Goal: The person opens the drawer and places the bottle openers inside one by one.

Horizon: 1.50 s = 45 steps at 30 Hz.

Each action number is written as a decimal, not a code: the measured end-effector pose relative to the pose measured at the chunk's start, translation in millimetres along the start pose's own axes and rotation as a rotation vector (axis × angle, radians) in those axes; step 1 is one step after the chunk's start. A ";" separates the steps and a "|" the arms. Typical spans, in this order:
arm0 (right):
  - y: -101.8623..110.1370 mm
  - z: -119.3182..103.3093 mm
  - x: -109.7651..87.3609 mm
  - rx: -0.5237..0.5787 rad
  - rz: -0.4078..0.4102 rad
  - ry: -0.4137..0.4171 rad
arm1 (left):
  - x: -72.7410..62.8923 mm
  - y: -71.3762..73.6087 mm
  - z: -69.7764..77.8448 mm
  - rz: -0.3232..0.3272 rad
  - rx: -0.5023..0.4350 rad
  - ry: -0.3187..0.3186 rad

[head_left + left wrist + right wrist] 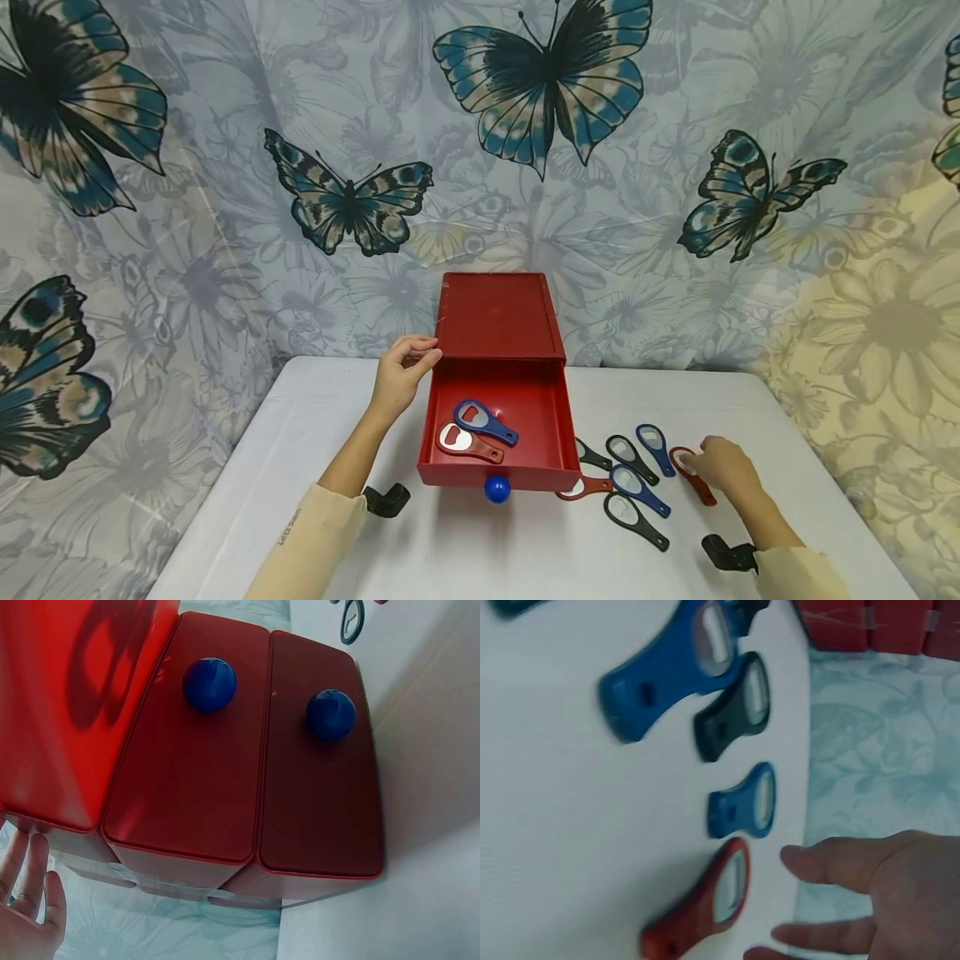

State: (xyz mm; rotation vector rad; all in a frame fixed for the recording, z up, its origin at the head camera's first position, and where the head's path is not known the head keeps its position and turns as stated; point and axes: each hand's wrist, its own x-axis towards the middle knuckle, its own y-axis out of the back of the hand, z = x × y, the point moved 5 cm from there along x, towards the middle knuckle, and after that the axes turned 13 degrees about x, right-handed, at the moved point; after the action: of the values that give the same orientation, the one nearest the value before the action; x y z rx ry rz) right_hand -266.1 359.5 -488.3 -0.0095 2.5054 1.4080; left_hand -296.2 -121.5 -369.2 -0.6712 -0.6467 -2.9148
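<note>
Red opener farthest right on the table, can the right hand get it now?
Probably yes: the right hand is close beside the red opener, its fingers open, and nothing visible lies between them.

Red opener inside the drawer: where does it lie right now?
In the head view, the red opener lies front left in the drawer, just in front of the blue opener.
</note>
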 end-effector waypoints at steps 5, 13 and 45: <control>-9.5 16.3 -4.4 0.001 -0.006 -0.100 | 0.4 -1.2 -1.0 0.003 -0.005 0.003; -15.9 20.7 -7.5 0.012 0.057 -0.056 | -0.9 -0.4 2.4 0.012 0.003 0.002; -18.1 32.4 -12.8 0.189 0.100 0.005 | 6.4 -5.9 -29.7 0.063 0.048 -0.032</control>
State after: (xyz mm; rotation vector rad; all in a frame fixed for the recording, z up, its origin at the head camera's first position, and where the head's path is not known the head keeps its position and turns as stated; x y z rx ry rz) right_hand -243.9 375.5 -516.5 0.1513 2.6659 1.2016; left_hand -314.9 -128.6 -392.9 -0.7205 -0.6832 -2.8274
